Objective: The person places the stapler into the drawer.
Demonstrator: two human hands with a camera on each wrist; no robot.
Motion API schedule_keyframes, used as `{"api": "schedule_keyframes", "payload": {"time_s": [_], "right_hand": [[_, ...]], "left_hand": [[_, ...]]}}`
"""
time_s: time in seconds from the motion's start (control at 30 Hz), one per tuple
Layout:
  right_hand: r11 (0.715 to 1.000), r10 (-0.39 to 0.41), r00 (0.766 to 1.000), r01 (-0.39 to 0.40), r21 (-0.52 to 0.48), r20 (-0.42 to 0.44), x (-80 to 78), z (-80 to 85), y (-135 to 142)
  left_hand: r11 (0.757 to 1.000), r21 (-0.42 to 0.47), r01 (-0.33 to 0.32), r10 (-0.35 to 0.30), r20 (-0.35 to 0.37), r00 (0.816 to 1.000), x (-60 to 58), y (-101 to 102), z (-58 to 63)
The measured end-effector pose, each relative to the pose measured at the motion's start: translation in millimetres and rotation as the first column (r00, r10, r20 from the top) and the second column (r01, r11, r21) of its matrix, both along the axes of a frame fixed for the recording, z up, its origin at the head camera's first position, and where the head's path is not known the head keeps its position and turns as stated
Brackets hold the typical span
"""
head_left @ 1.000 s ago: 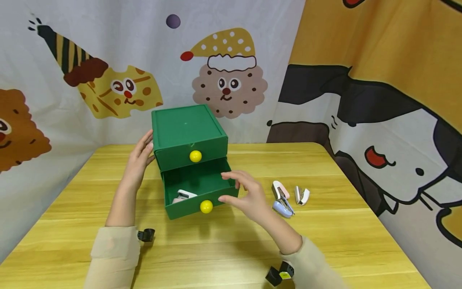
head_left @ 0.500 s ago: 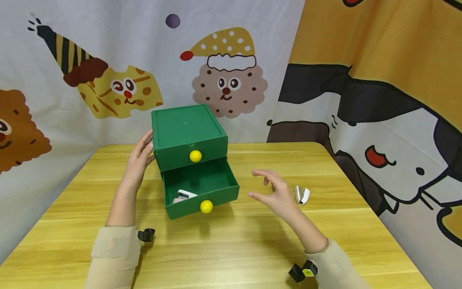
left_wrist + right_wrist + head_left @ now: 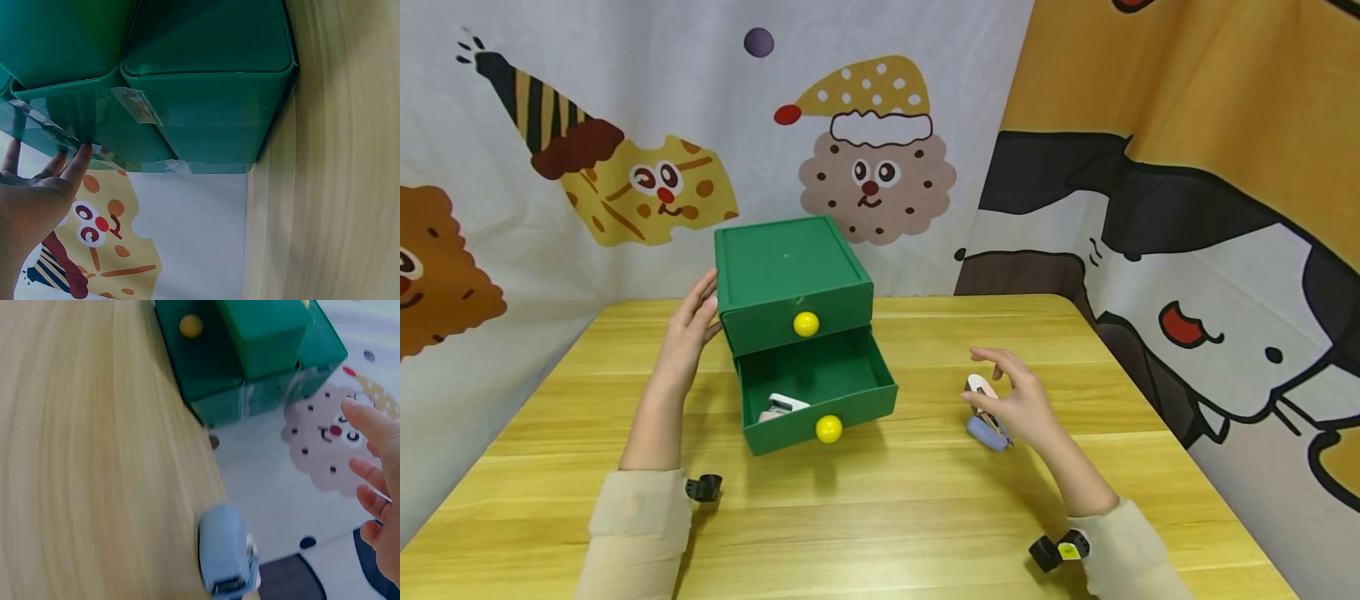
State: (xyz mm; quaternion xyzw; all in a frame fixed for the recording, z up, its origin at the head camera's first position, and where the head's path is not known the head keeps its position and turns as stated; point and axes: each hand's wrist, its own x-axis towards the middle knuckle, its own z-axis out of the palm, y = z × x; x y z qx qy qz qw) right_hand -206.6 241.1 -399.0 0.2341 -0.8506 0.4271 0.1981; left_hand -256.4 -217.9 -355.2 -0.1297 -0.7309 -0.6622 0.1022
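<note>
A green two-drawer box [image 3: 786, 260] stands on the table, its lower drawer [image 3: 865, 404] pulled out. My left hand [image 3: 688, 333] rests with extended fingers against the box's left side; in the left wrist view its fingertips touch the taped green wall. Inside the lower drawer, at the front left corner, lies a small white and pinkish stapler [image 3: 788, 403]. Over the table at right, my right hand [image 3: 1026, 404] hovers with thumb and fingers apart, holding nothing. Just left of it lie a light blue stapler [image 3: 987, 434] and a white-topped stapler [image 3: 976, 382], close together.
Yellow knobs [image 3: 807, 324] stick out from both drawer fronts. Behind the table hangs a cartoon-printed curtain [image 3: 700, 100]. Small black cameras [image 3: 703, 488] sit at both wrists. My right hand covers the spot where another white stapler lay.
My right hand has moved right from the lower drawer's edge to above the staplers, its thumb and fingers still apart. The left hand and the box have stayed put.
</note>
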Motion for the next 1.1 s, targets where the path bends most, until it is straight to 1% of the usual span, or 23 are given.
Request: {"api": "schedule_keyframes", "payload": {"time_s": [0.03,0.23,0.27,0.33,0.57,0.67,0.87,1.1], "right_hand": [[1.000,-0.008,1.000,0.007,0.006,0.008,1.7,2.4,1],[0.998,-0.031,0.998,0.028,0.056,0.054,-4.1,-5.7,16],[0.998,-0.031,0.997,0.027,0.061,0.065,-7.8,-11.0,21],[0.996,-0.034,0.995,0.027,0.079,0.091,-9.7,-13.9,24],[0.991,-0.028,0.990,0.009,0.136,0.138,-22.8,-27.8,37],[0.989,-0.029,0.984,0.003,0.147,0.177,-28.3,-33.1,42],[0.980,-0.064,0.965,0.012,0.200,0.256,-35.8,-41.0,50],[0.961,-0.090,0.949,0.003,0.277,0.303,-40.7,-47.6,54]], "left_hand": [[1.000,0.000,0.000,0.000,0.001,1.000,0.2,0,0.2],[1.000,0.002,-0.002,0.002,0.005,1.000,0.6,0,0.0],[1.000,0.002,-0.003,0.003,0.007,1.000,0.6,0,0.0],[1.000,0.000,-0.003,0.003,0.009,1.000,0.4,0,-0.1],[1.000,-0.001,0.000,0.000,0.011,1.000,0.3,0,0.7],[1.000,-0.002,-0.001,0.001,0.012,1.000,0.4,0,1.1],[1.000,-0.001,0.003,-0.003,0.004,1.000,1.0,0,1.2],[1.000,0.007,0.015,-0.015,-0.005,1.000,1.0,0,0.4]]}}
